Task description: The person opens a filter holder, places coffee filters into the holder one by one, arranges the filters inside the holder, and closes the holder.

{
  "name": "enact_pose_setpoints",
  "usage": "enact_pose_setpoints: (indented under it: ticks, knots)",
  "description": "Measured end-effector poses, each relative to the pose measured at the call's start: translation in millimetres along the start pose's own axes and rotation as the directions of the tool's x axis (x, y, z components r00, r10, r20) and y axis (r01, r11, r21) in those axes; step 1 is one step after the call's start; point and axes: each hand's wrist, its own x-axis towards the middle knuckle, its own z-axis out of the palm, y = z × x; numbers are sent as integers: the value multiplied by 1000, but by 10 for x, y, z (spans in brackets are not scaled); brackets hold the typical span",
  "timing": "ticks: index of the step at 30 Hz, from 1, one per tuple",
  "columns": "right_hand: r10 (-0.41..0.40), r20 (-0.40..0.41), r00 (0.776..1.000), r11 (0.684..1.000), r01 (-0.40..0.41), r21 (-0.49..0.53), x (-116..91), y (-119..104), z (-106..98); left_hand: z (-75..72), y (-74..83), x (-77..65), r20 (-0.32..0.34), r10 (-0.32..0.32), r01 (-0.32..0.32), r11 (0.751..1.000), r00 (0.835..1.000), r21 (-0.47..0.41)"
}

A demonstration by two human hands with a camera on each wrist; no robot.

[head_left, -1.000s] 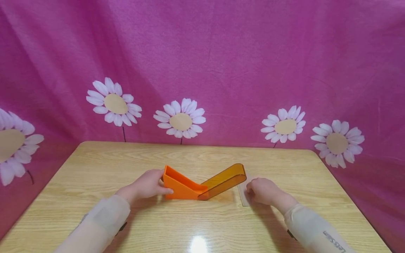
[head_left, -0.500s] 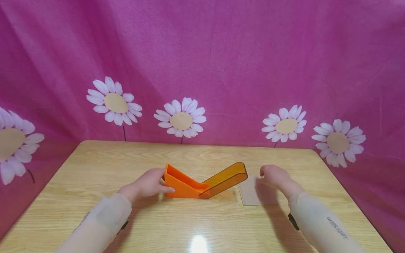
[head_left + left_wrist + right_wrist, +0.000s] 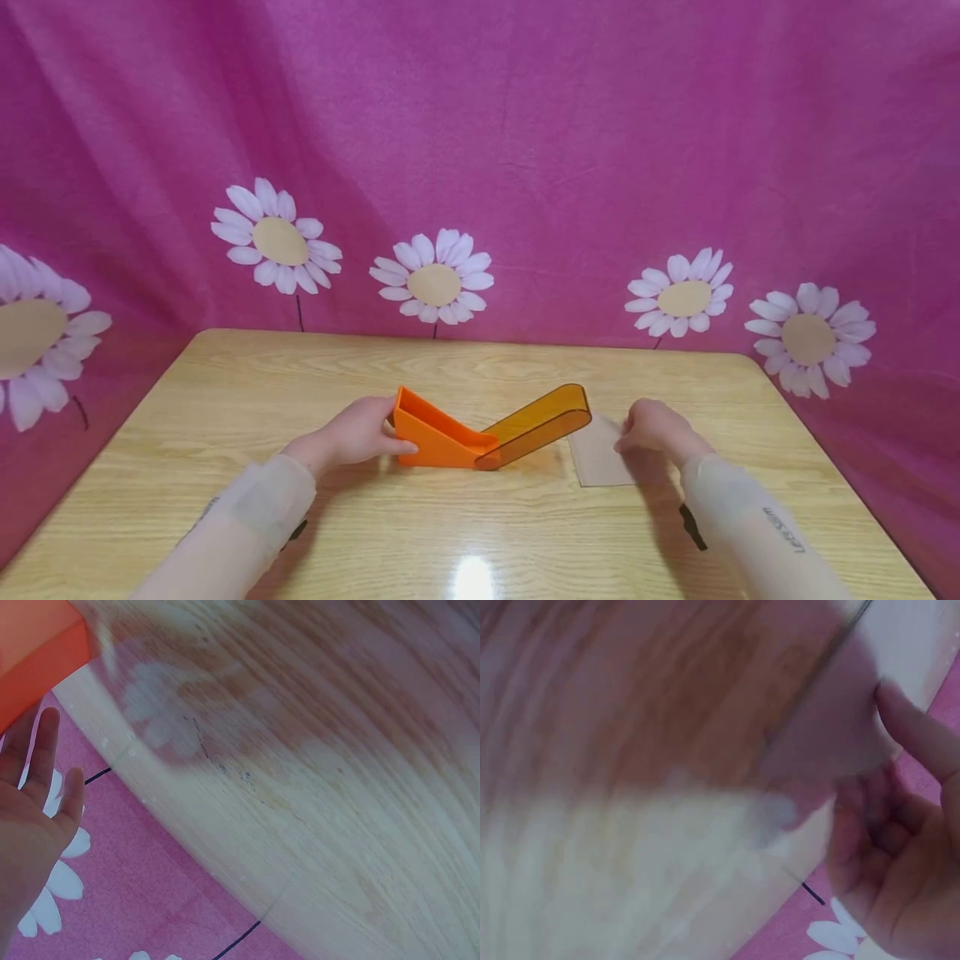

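Observation:
In the head view my left hand [image 3: 356, 431] holds the tall left end of an orange wedge-shaped plastic case [image 3: 433, 440], its thumb against the front side. The see-through amber lid [image 3: 536, 423] is swung open, slanting up to the right. A corner of the orange case [image 3: 41, 656] shows in the left wrist view, several extended fingers below it. My right hand [image 3: 654, 429] is over a thin pale sheet [image 3: 596, 462] right of the lid. In the right wrist view the right hand [image 3: 900, 825] has its thumb apart, fingers loosely curled, by the sheet [image 3: 829, 724].
The wood-grain table [image 3: 375, 542] has a rounded far edge. Behind it hangs a magenta cloth [image 3: 510, 167] printed with white daisies. A bright light reflection lies on the tabletop near the front.
The right hand drew back off the sheet to the upper right, uncovering more of it, then came down a little toward it. The left hand and case stayed almost still.

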Motion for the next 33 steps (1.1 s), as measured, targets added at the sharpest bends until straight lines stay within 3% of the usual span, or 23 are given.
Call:
enact_pose_setpoints:
  ticks: [7, 15, 22, 29, 33]
  knots:
    - [-59, -101, 993, 997, 54, -54, -17, 39, -16, -12, 18, 5, 12, 17, -17, 1000, 1000, -2]
    - [-113, -115, 987, 991, 103, -90, -65, 37, -52, -12, 18, -5, 14, 10, -10, 1000, 1000, -12]
    - [-74, -102, 992, 997, 72, -19, -108, 92, -133, -4, 17, -7, 11, -9, 9, 1000, 1000, -8]
    - [-140, -119, 983, 988, 147, 54, -143, 154, -317, -2, 6, 7, 18, 2, -2, 1000, 1000, -1]
    - [-135, -138, 981, 980, 153, 129, -156, 155, -460, -6, 6, 11, 16, 5, -5, 1000, 1000, 8]
